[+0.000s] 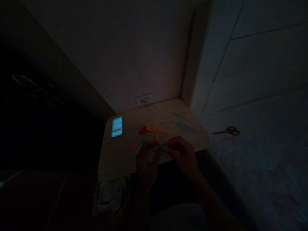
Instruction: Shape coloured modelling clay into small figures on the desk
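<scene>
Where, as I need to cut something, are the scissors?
In the head view, the scissors lie toward the right, on the pale surface just right of the wooden table.

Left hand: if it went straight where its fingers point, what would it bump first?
For the left hand, probably the small green piece at its fingers, then the right hand; it's dark, so depth is unclear.
</scene>
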`<action>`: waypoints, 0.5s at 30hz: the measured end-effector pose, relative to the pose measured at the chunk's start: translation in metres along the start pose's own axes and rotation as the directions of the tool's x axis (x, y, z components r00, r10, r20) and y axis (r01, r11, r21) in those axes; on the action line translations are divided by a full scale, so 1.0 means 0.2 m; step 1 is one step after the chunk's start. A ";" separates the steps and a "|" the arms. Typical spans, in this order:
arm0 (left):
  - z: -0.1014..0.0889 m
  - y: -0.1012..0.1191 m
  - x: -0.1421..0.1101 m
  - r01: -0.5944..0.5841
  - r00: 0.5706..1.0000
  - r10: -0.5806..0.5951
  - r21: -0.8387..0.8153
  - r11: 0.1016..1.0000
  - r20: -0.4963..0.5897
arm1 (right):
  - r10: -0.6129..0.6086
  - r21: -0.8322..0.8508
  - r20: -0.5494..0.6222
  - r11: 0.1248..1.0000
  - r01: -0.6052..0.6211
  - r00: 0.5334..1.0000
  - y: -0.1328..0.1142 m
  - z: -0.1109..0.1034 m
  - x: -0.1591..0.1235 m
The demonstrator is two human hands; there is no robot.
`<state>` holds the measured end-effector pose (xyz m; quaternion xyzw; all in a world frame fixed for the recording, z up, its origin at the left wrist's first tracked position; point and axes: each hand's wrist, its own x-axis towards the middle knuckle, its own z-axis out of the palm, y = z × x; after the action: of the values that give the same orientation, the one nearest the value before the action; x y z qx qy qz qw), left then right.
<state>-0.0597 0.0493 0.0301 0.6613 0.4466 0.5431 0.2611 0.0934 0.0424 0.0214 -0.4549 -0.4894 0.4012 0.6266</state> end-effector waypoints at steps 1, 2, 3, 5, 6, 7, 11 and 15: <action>0.00 0.01 0.00 -0.007 1.000 0.007 0.002 1.000 -0.004 | -0.006 0.001 0.003 1.000 0.006 1.000 0.00 0.00 0.00; 0.00 0.01 0.01 -0.011 1.000 0.011 0.000 1.000 -0.008 | -0.014 0.000 0.018 1.000 0.014 1.000 0.00 0.00 0.00; 0.00 0.02 0.01 -0.012 1.000 0.012 -0.004 1.000 -0.016 | -0.022 0.003 0.039 1.000 0.022 0.999 -0.01 0.00 -0.01; 0.00 0.02 0.00 0.003 0.999 -0.004 -0.027 1.000 -0.045 | -0.031 0.021 0.075 0.999 0.029 0.997 -0.01 0.00 -0.01; 0.00 0.02 0.00 0.018 0.997 -0.022 -0.047 0.999 -0.069 | -0.031 0.035 0.086 0.999 0.028 0.996 -0.01 0.00 -0.01; 0.00 0.01 0.00 0.039 0.995 -0.046 -0.071 0.997 -0.093 | -0.030 0.047 0.095 0.999 0.026 0.995 -0.01 0.00 -0.01; 0.02 0.00 -0.02 0.113 0.983 -0.135 -0.174 0.978 -0.124 | -0.052 0.058 0.106 0.997 0.046 0.993 -0.01 0.00 -0.01; 0.03 0.01 -0.03 0.177 0.967 -0.212 -0.227 0.958 -0.140 | -0.090 -0.007 0.088 0.996 0.091 0.992 -0.02 -0.01 0.00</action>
<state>-0.0525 0.0442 0.0271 0.5358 0.4687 0.6116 0.3452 0.0957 0.0405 0.0241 -0.4180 -0.5386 0.3892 0.6194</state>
